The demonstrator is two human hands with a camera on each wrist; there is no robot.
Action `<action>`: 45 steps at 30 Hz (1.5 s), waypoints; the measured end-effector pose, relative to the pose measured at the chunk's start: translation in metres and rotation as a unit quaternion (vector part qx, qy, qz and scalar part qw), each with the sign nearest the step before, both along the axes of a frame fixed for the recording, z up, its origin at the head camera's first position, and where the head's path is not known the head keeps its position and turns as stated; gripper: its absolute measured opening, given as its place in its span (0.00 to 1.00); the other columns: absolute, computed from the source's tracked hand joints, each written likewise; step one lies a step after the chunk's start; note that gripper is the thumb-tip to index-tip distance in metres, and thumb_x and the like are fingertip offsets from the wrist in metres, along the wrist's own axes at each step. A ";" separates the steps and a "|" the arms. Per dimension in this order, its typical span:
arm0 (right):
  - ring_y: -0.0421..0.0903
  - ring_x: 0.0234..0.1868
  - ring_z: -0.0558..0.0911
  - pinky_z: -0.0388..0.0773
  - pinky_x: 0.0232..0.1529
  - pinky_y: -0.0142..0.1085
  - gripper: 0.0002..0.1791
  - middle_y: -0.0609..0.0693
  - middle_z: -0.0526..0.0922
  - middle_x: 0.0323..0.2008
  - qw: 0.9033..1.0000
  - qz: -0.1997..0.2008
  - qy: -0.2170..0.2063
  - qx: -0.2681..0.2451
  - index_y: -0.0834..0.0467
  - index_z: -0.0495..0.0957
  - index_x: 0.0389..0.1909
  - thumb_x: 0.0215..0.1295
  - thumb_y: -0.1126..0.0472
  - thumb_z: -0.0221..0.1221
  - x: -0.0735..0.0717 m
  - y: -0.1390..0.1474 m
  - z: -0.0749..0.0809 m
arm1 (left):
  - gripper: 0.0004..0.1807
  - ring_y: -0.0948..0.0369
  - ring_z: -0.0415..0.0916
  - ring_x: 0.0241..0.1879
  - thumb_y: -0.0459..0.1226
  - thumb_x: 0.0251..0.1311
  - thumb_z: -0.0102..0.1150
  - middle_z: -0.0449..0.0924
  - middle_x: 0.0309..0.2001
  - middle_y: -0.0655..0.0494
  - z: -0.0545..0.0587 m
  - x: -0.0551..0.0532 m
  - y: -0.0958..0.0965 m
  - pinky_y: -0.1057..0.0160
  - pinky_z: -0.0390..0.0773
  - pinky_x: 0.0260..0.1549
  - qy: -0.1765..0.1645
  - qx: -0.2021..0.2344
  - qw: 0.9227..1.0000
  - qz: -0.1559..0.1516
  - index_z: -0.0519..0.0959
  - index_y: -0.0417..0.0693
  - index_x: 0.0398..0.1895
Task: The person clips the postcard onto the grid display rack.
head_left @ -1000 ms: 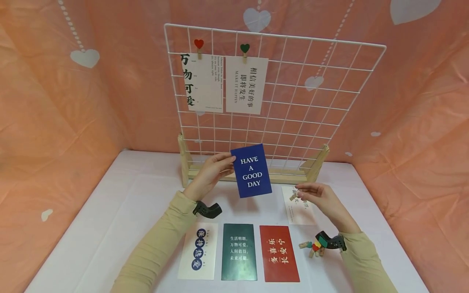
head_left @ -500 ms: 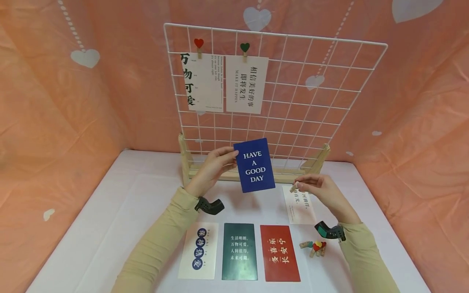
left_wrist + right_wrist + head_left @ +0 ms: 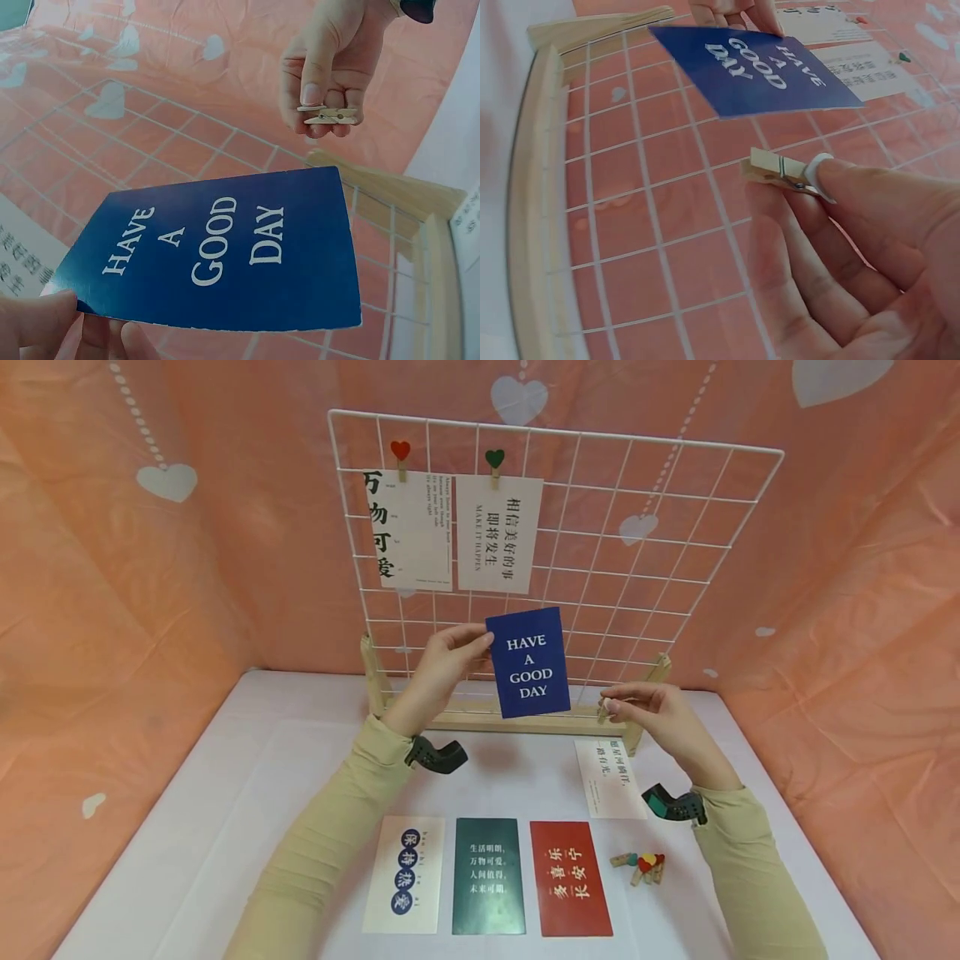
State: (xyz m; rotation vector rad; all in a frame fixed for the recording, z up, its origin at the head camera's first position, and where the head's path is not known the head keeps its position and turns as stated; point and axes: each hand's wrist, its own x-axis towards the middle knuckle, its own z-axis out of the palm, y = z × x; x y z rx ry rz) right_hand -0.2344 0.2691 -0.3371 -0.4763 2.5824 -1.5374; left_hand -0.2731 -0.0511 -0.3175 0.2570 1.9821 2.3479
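- Blue card (image 3: 528, 662), printed HAVE A GOOD DAY in white, is held up with a slight tilt before the lower part of the white wire grid (image 3: 555, 431); whether the wires are touched cannot be told.
- Its upper left edge is gripped between the thumb and fingers of the left hand (image 3: 446, 672).
- To the right of the card, well apart from the left, the right hand (image 3: 660, 718) is raised; a wooden clothespin (image 3: 784, 171) with a white piece at one end is pinched in it.
- On the grid's upper left, two printed cards (image 3: 498, 535) are hung side by side by a red heart clip (image 3: 401, 452) and a green heart clip (image 3: 495, 459).
- On the desk (image 3: 300, 710), a white card (image 3: 405, 877) with blue circles, a green card (image 3: 489, 877) and a red card (image 3: 572, 878) are laid in a row.
- Beside the red one, several loose clips (image 3: 643, 867) are heaped; behind them, another white sheet (image 3: 609, 781) is laid.
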 end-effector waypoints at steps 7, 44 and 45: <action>0.46 0.40 0.83 0.78 0.47 0.30 0.18 0.53 0.84 0.40 0.998 0.013 0.049 -0.043 0.66 0.78 0.51 0.67 0.59 0.59 -0.006 -0.004 0.026 | 0.14 0.57 0.77 0.39 0.36 0.66 0.57 0.79 0.41 0.48 0.026 -0.012 0.008 0.53 0.78 0.50 0.060 -0.029 0.997 0.027 0.79 0.40 0.52; 0.50 0.42 0.82 0.79 0.49 0.36 0.15 0.57 0.83 0.42 0.978 0.006 0.132 -0.160 0.64 0.81 0.49 0.64 0.62 0.61 -0.031 -0.033 0.109 | 0.14 0.55 0.79 0.35 0.34 0.60 0.63 0.82 0.41 0.46 0.094 -0.035 0.040 0.64 0.82 0.39 0.182 -0.035 0.977 0.104 0.83 0.38 0.48; 0.50 0.43 0.82 0.79 0.49 0.36 0.15 0.57 0.83 0.42 0.978 0.005 0.136 -0.156 0.64 0.81 0.49 0.64 0.62 0.61 -0.031 -0.034 0.111 | 0.13 0.56 0.79 0.34 0.34 0.60 0.63 0.83 0.40 0.47 0.095 -0.036 0.041 0.65 0.82 0.38 0.184 -0.038 0.976 0.108 0.83 0.38 0.47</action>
